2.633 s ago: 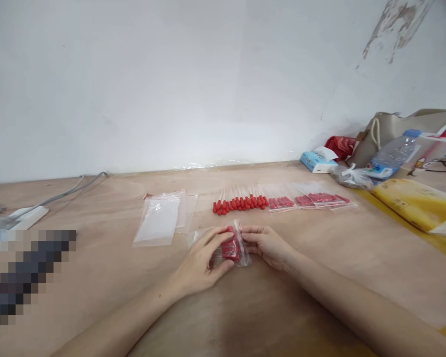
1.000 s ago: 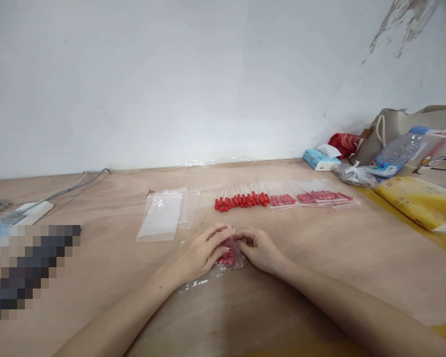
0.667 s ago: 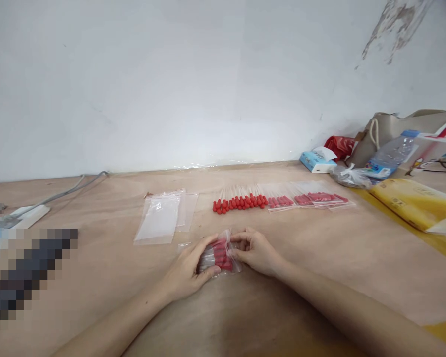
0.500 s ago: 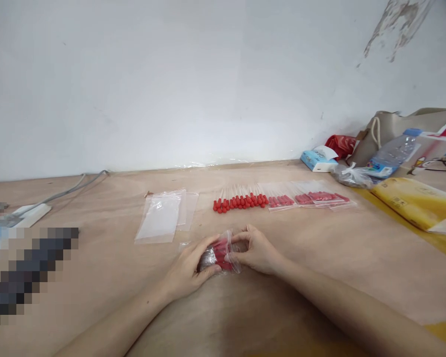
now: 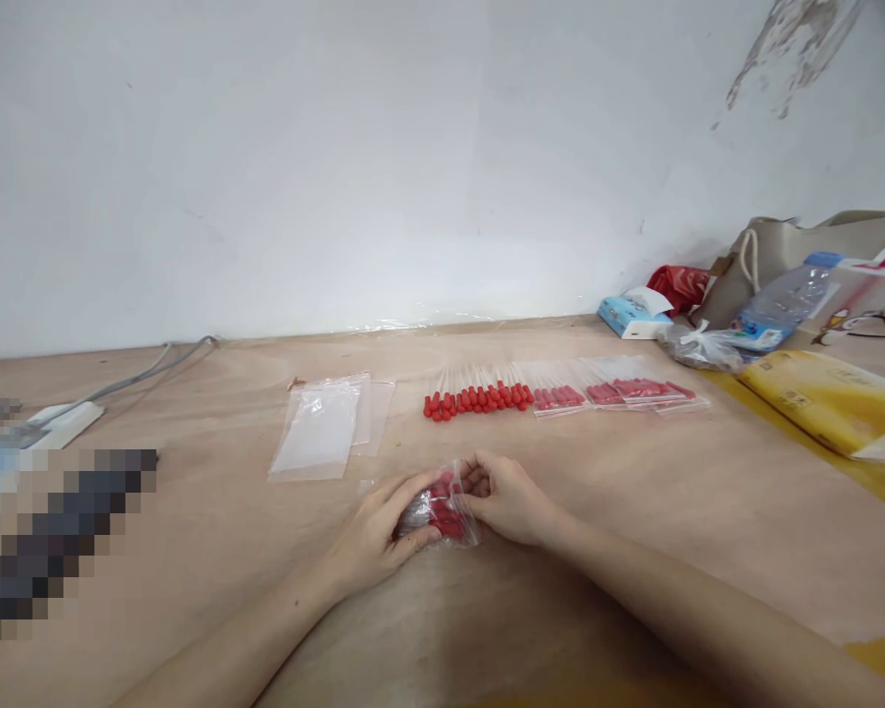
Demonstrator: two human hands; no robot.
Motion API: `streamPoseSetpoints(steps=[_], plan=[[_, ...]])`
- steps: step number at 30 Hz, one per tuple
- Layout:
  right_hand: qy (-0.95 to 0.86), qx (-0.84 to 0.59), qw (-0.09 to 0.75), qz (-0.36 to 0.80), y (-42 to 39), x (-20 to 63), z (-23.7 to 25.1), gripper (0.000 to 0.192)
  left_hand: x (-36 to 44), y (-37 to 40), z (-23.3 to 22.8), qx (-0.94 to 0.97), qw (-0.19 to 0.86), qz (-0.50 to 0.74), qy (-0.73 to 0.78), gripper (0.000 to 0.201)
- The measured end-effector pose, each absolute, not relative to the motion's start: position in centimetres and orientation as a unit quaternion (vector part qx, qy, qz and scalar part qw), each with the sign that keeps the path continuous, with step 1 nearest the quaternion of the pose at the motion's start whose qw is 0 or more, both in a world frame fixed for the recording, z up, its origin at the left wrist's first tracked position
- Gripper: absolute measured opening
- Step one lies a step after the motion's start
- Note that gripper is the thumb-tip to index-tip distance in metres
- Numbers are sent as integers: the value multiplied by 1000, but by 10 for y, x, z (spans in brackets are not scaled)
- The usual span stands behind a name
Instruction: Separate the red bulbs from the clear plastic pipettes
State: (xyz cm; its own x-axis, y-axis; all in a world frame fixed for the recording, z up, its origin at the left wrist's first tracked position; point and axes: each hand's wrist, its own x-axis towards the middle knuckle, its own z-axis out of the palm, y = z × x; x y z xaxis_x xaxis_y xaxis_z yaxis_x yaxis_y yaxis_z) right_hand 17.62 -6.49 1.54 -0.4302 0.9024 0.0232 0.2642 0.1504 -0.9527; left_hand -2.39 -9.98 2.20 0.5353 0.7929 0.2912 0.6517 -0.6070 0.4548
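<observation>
Near the front middle, a clear zip bag (image 5: 418, 515) holds several droppers with red bulbs (image 5: 446, 519). The bulbs lie toward the bag's right end. My left hand (image 5: 376, 531) is wrapped around the left part of the bag, its thumb in front and fingers over the top. With thumb and fingers, my right hand (image 5: 505, 500) pinches the bag's right edge, by the zip strip. Beyond my hands lies a row of loose droppers (image 5: 479, 397) with clear stems and red bulbs. To its right are filled bags of droppers (image 5: 638, 390).
Flat clear zip bags (image 5: 317, 433) lie left of the droppers. A tissue pack (image 5: 634, 315), a water bottle (image 5: 786, 300), a tied plastic bag (image 5: 700, 346) and a yellow pack (image 5: 830, 398) stand at the right. A grey cable (image 5: 140, 377) runs along the left, by the wall.
My right hand's fingers have curled in more at the bag's right edge. My left hand keeps its hold, and the bag has hardly moved.
</observation>
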Motion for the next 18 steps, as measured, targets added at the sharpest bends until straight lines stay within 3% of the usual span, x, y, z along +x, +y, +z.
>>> streamPoseSetpoints(steps=[6,18], plan=[[-657,-445,313,521,-61,179,12,13,-25,-99,21,861,148,236,426,48],[-469,-431,312,705,-32,219,30,30,-25,-99,23,856,141,239,436,45]])
